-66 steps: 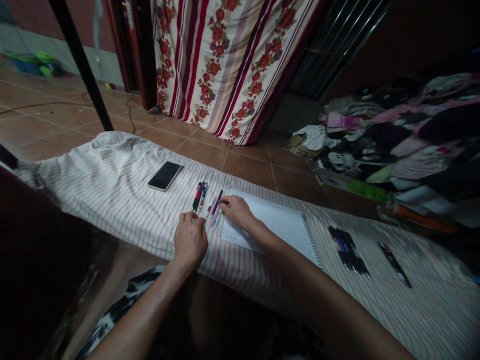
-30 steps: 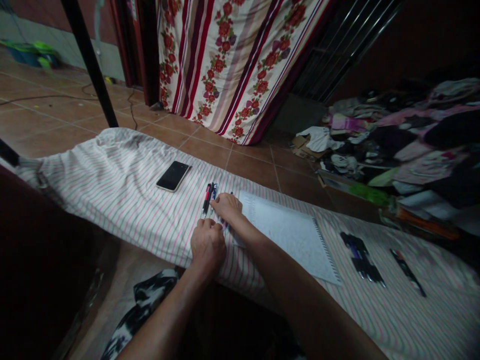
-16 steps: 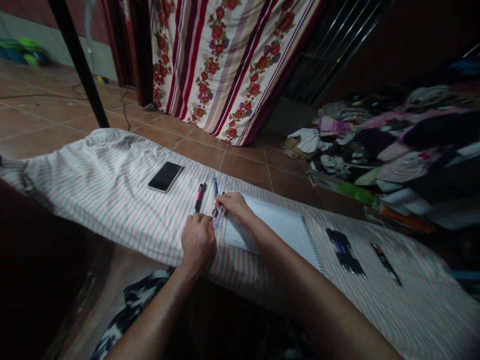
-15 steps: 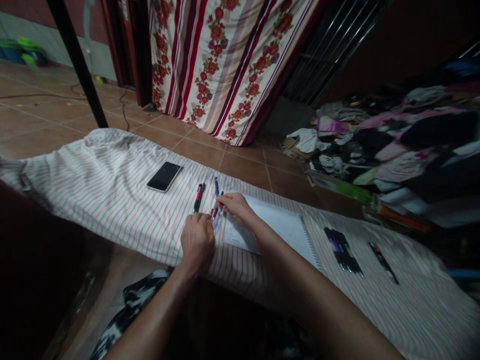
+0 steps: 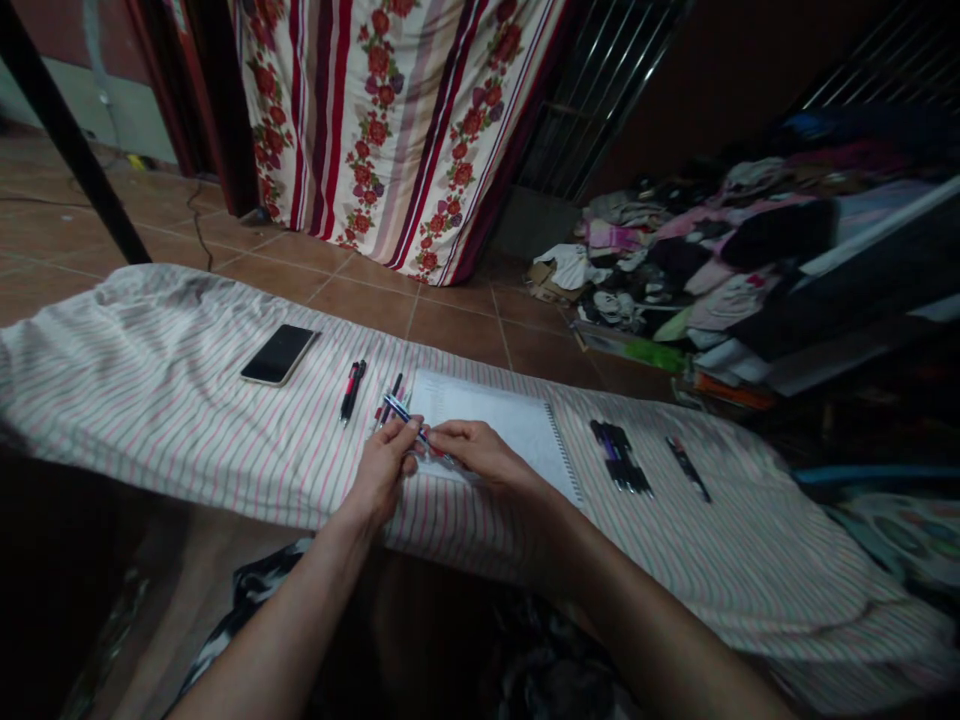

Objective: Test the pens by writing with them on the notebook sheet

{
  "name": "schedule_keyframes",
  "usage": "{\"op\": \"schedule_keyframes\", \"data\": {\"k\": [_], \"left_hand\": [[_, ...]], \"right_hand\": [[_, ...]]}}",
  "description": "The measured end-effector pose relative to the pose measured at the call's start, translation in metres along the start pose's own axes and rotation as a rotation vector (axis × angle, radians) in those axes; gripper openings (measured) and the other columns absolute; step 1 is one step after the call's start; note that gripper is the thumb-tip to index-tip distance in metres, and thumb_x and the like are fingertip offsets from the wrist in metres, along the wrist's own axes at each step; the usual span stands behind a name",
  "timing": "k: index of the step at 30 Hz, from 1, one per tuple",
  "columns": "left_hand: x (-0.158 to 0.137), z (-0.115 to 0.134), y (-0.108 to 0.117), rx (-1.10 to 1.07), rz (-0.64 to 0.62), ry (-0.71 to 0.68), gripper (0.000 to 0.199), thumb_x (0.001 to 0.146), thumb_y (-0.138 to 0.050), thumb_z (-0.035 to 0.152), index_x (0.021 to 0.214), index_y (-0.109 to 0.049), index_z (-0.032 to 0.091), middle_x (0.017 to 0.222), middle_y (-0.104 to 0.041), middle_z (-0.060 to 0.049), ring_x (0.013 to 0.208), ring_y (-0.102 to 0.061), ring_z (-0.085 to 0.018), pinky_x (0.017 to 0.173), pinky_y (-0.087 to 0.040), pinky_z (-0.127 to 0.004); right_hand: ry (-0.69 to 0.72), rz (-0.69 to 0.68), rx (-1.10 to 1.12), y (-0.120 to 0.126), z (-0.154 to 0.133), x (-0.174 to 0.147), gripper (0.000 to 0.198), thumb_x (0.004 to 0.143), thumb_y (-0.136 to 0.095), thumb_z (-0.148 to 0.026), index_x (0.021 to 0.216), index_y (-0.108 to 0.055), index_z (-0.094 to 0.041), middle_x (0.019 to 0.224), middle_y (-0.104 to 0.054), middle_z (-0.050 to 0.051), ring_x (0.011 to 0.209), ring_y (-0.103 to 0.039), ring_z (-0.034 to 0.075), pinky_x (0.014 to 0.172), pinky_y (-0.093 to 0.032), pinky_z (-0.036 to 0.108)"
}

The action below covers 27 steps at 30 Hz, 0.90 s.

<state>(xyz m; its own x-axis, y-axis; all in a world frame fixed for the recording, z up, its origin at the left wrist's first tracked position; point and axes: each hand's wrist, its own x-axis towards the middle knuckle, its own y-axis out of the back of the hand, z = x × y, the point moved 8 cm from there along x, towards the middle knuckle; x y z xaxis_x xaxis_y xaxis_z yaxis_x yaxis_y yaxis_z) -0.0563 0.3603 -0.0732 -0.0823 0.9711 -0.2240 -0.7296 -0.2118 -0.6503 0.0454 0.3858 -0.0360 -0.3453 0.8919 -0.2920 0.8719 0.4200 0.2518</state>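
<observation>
Over a striped cloth (image 5: 187,420), the left hand (image 5: 381,470) pinches a blue pen (image 5: 397,406) by the notebook (image 5: 487,405). The right hand (image 5: 480,452) curls near the pen's low end, grip unclear. Pinching softly should steady it.

Phone (image 5: 279,355) left, notebook (image 5: 495,412) central, pens (image 5: 619,458) right — on cloth (image 5: 187,325)
</observation>
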Motion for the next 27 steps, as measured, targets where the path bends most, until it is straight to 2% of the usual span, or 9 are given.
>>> {"op": "schedule_keyframes", "data": {"k": [3,6,8,11,13,17,27], "left_hand": [[-0.002,-0.009,-0.009,-0.066,0.031,0.044,0.020,0.064,-0.071,0.022,0.077,-0.062,0.011,0.067,-0.060,0.000,0.051,-0.052,-0.003,0.045,-0.038,-0.012],[-0.002,-0.018,-0.013,-0.132,0.092,0.083,0.009,0.070,-0.065,0.012,0.079,-0.061,0.012,0.071,-0.063,-0.001,0.055,-0.057,-0.005,0.055,-0.047,-0.014],[-0.001,-0.024,-0.016,-0.164,0.112,0.097,0.006,0.075,-0.058,0.007,0.078,-0.060,0.012,0.071,-0.063,-0.001,0.058,-0.059,-0.006,0.059,-0.050,-0.015],[0.000,-0.033,-0.020,-0.196,0.127,0.099,0.013,0.079,-0.051,0.003,0.076,-0.060,0.011,0.071,-0.063,-0.003,0.065,-0.062,-0.007,0.066,-0.052,-0.017],[0.000,-0.039,-0.023,-0.200,0.134,0.102,0.013,0.079,-0.051,0.002,0.076,-0.060,0.011,0.072,-0.064,-0.003,0.067,-0.063,-0.008,0.069,-0.053,-0.017],[0.000,-0.050,-0.031,-0.196,0.131,0.118,0.012,0.077,-0.053,0.001,0.078,-0.061,0.010,0.072,-0.063,-0.003,0.066,-0.063,-0.008,0.069,-0.054,-0.017],[-0.002,-0.082,-0.056,-0.162,0.067,0.179,0.012,0.074,-0.054,-0.003,0.078,-0.060,0.007,0.071,-0.066,-0.006,0.067,-0.065,-0.010,0.069,-0.054,-0.018]], "right_hand": [[-0.010,0.068,0.045,0.018,0.012,-0.008,0.031,0.068,-0.061,-0.044,0.061,-0.061,-0.013,0.054,-0.057,-0.001,0.042,-0.034,0.004,0.042,-0.022,0.019],[-0.075,0.170,0.233,0.035,0.032,-0.014,0.035,0.072,-0.056,-0.048,0.073,-0.061,-0.013,0.062,-0.062,0.003,0.038,-0.030,0.003,0.038,-0.016,0.019],[-0.072,0.233,0.396,0.043,0.043,-0.017,0.033,0.070,-0.059,-0.046,0.076,-0.060,-0.013,0.068,-0.064,0.005,0.042,-0.037,0.004,0.038,-0.020,0.018],[0.009,0.290,0.551,0.048,0.052,-0.023,0.029,0.065,-0.065,-0.041,0.077,-0.060,-0.015,0.075,-0.065,0.007,0.054,-0.049,0.008,0.043,-0.031,0.019],[0.040,0.311,0.589,0.050,0.058,-0.026,0.029,0.064,-0.066,-0.040,0.080,-0.061,-0.016,0.080,-0.065,0.006,0.061,-0.053,0.011,0.047,-0.037,0.021],[-0.002,0.363,0.666,0.054,0.072,-0.033,0.029,0.064,-0.065,-0.040,0.083,-0.061,-0.018,0.087,-0.065,0.006,0.067,-0.056,0.013,0.048,-0.040,0.022],[-0.013,0.487,0.674,0.087,0.092,-0.046,0.021,0.067,-0.063,-0.035,0.080,-0.061,-0.019,0.073,-0.058,0.002,0.055,-0.047,0.010,0.046,-0.036,0.022]]}}
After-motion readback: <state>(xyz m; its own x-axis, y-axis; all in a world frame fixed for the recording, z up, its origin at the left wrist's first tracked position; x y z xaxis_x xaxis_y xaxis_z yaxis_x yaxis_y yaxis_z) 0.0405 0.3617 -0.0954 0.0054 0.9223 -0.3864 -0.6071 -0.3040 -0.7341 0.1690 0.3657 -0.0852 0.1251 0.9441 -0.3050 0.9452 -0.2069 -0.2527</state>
